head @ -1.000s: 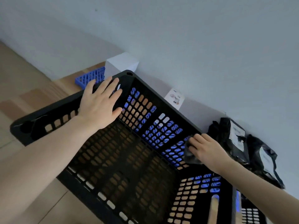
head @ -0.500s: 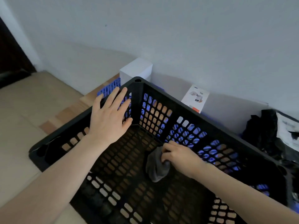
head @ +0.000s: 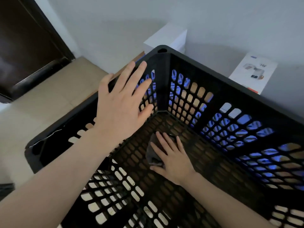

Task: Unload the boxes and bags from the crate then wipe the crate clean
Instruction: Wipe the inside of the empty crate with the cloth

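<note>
A black perforated plastic crate [head: 230, 83] fills most of the view, with nothing in it but a cloth. My left hand [head: 121, 104] lies flat with spread fingers against the crate's left wall near the far corner. My right hand [head: 171, 157] presses a dark grey cloth [head: 153, 155] flat onto the crate's slotted floor with straight fingers. Most of the cloth is hidden under the palm.
A white box [head: 166, 37] stands against the wall behind the crate's far corner. A white printed box [head: 253, 73] leans on the wall behind the right side. Beige floor [head: 42, 104] and a dark door [head: 24, 43] lie to the left.
My right hand has slid the cloth from the crate's far wall down onto the floor and flattened over it. The view has swung left; the black bags have left the frame.
</note>
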